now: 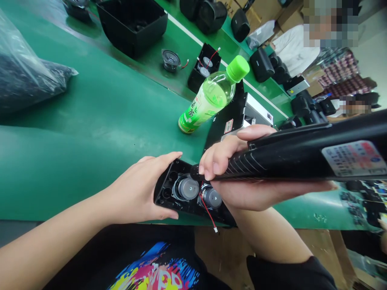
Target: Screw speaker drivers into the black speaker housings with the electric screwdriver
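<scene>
At the lower centre of the frame, the left hand grasps one end of a black housing on the green surface, fingers on its upper edge and thumb on the lower. Two round silver drivers sit inside, and a red cable trails over the lower edge. The right hand is wrapped around a black handheld tool reaching to the right edge; its tip seems hidden behind the fingers, so contact with the housing is hard to tell. A green-capped bottle stands above centre
</scene>
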Demonstrator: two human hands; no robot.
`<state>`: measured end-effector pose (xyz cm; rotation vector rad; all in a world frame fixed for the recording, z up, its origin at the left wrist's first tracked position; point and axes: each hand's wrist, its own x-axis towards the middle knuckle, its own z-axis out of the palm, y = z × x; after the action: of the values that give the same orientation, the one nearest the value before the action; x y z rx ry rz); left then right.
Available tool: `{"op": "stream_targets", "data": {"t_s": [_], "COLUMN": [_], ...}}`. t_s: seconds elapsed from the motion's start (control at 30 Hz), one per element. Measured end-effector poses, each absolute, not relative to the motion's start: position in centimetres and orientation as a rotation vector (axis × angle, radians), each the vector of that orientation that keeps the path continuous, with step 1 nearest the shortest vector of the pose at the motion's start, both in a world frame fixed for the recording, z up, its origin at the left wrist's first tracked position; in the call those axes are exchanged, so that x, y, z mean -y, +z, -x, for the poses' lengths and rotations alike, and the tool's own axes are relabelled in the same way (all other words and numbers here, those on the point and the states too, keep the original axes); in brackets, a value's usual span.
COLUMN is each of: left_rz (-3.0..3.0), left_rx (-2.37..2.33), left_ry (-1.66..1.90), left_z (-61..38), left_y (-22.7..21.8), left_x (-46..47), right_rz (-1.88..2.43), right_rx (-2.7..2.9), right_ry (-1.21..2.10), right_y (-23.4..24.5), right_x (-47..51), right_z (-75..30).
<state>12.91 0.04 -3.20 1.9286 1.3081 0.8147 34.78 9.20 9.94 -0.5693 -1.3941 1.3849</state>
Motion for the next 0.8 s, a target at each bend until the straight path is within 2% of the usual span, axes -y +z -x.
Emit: {"op": "stream_targets", "data": {"t_s": [0.37, 0.63, 0.8], "left_rz": [-1.947, -1.967, -2.007], "left_rx": [-1.315, -1.281, -1.304], "left_ry": [0.937, 0.969, 0.947], "left_z": [-13.4, -12.9, -12.7], "left_y": [-5.2, -5.3, -5.6], "left_x": [0.2, 0.0, 0.1], "right_rz": [0.429, 0.415, 0.346], "right_rx": [1.419, 1.383, 1.331], "right_ry": [1.273, 1.362, 1.226], "right_y": [8.2, 7.6, 4.4], "right_x": [-8.7, -9.3, -9.4], "right_z": [-33.7, -33.4, -32.6]}}
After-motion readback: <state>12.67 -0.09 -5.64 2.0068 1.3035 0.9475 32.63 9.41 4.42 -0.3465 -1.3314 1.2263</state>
